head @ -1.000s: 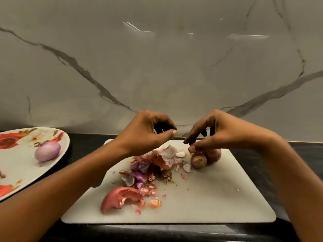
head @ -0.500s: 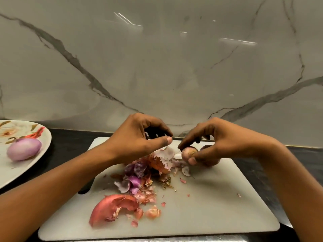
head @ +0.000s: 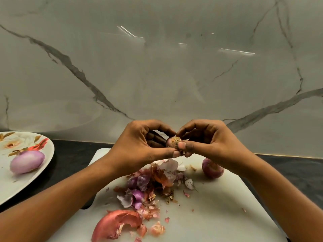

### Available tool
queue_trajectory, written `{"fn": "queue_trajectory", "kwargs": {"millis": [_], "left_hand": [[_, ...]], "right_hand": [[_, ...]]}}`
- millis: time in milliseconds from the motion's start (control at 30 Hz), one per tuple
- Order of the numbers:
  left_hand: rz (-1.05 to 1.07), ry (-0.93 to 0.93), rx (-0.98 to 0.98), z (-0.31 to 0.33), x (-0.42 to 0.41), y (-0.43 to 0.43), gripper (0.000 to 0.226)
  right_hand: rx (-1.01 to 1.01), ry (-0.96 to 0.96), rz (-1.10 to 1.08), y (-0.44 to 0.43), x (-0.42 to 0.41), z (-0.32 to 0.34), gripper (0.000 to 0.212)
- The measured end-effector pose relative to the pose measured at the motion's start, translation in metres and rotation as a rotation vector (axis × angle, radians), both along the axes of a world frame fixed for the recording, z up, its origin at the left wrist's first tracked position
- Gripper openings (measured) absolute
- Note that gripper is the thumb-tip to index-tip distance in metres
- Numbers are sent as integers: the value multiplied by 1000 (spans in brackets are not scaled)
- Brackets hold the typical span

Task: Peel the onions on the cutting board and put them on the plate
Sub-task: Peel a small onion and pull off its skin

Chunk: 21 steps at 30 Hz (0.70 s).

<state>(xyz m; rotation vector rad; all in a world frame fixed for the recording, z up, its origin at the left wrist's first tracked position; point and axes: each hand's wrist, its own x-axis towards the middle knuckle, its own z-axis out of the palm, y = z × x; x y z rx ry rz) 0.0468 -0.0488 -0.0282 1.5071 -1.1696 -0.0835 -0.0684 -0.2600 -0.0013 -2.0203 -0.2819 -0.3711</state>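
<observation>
Up it comes! The small onion (head: pixel 172 141) that sat on the cutting board (head: pixel 218 206) a second ago is now lifted clear of it, and the two hands have closed in together around it. The right hand (head: pixel 209 142) has its grip on the onion, thumb pressed on the near side and fingers curled over the top. The left hand (head: pixel 145 145) pinches it from the other side, thumb tip just under the bulb and forefinger arched above. The root end, brown and ragged, faces the camera.

Below, the second onion (head: pixel 212 168) sits on the board's far right part, skin still on, half hidden under the right wrist. A heap of peel scraps (head: pixel 148 186) lies mid-board, purple, white and papery brown, and a big curl of skin (head: pixel 115 222) lies near the front edge.

Off to the left, a peeled onion (head: pixel 27 161), pale violet, lies on the flowered plate (head: pixel 10 186). Plate and board both rest on the dark desk (head: pixel 70 154), with the marble wall (head: pixel 157 75) behind.
</observation>
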Motion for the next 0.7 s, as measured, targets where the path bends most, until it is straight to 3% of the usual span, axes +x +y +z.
{"fn": "queue_trajectory", "kwargs": {"millis": [267, 700], "left_hand": [[-46, -58, -46, 1, 1, -1, 38], [-60, 58, -38, 3, 3, 0, 36]], "right_hand": [[-27, -101, -37, 3, -1, -3, 16], [-126, -227, -107, 8, 2, -14, 19]]}}
